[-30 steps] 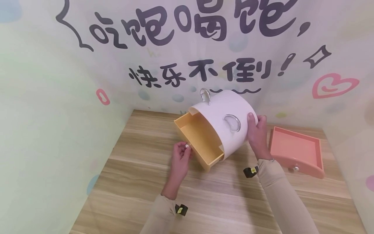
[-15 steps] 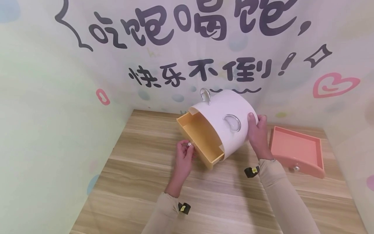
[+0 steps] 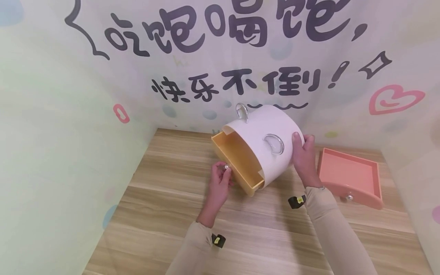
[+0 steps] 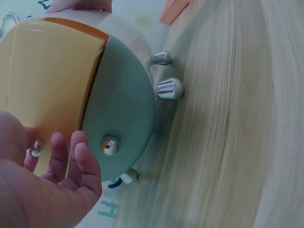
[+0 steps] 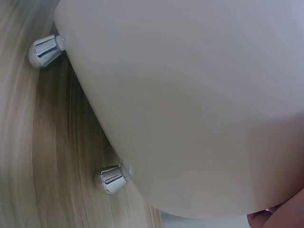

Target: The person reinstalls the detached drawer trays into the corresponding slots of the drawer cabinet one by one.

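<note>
A white rounded drawer box [image 3: 262, 128] with silver ear-shaped trims on top stands tilted to the left on the table. Its yellow drawer [image 3: 242, 158] sticks part-way out at the front. With thumb and fingers, my left hand [image 3: 219, 187] pinches the small silver knob [image 3: 226, 167] on that drawer. My right hand [image 3: 304, 160] grips the rear edge of the box, thumb on top; its other fingers are partly hidden. In the left wrist view, a green drawer [image 4: 126, 99] with its own knob [image 4: 110, 145] sits inside the box beside the yellow one.
A pink drawer [image 3: 348, 172] lies on the wooden table [image 3: 165, 172] to the right of the box, behind my right forearm. Silver feet [image 4: 170, 89] hold the box off the table. A printed wall [image 3: 192, 84] rises close behind it.
My left hand has moved right and slightly away from me, sliding the yellow drawer further into the box. The right hand and the box have hardly moved.
</note>
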Demonstrator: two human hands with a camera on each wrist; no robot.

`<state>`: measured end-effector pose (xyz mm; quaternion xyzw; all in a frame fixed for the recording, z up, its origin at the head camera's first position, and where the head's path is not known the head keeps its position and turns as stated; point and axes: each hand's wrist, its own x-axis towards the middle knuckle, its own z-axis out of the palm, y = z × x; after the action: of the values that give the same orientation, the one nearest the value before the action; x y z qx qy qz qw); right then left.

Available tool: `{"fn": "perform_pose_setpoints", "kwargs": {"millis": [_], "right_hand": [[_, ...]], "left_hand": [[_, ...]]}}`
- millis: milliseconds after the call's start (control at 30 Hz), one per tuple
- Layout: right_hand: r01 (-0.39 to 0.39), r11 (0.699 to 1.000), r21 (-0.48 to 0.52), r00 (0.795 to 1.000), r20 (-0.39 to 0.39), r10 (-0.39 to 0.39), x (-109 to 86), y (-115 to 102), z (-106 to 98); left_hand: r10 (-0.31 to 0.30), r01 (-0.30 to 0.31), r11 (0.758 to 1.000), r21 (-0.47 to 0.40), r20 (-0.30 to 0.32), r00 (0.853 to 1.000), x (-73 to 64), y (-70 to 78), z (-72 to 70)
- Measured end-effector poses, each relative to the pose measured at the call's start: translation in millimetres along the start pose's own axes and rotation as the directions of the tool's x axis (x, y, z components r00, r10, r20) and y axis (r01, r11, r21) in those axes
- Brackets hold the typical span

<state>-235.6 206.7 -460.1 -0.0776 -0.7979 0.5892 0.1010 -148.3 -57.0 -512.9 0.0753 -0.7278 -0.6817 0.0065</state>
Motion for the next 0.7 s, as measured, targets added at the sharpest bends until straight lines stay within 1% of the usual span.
{"fn": "perform_pose_setpoints", "kwargs": {"millis": [200,333,467,600,700], "right_hand": [[0.006,1.0,0.009,1.0,-0.006,-0.006,0.5,1,0],[0.003,1.0,0.006,1.0,0.004,-0.003,2.0,4,0],[0.004,1.0,-0.002,1.0,0.014,-0.004,2.4,5,0],[0.007,1.0,-0.012,1.0,0.015,-0.007,2.1,4,-1],[0.01,1.0,-0.005,1.0,0.013,-0.01,2.4,4,-1]], "left_hand": [[0.021,-0.021,1.0,0.012,0.001,1.0,3.6,0.4,4.7],[0.04,-0.04,0.999,0.009,-0.009,0.999,7.0,-2.7,9.1],[0.04,-0.04,0.999,0.008,-0.009,0.999,9.8,-3.3,12.6],[0.035,-0.036,0.999,0.04,0.002,0.999,10.9,-0.4,14.6],[0.044,-0.043,0.995,0.09,-0.002,0.999,11.4,2.1,15.6]]}}
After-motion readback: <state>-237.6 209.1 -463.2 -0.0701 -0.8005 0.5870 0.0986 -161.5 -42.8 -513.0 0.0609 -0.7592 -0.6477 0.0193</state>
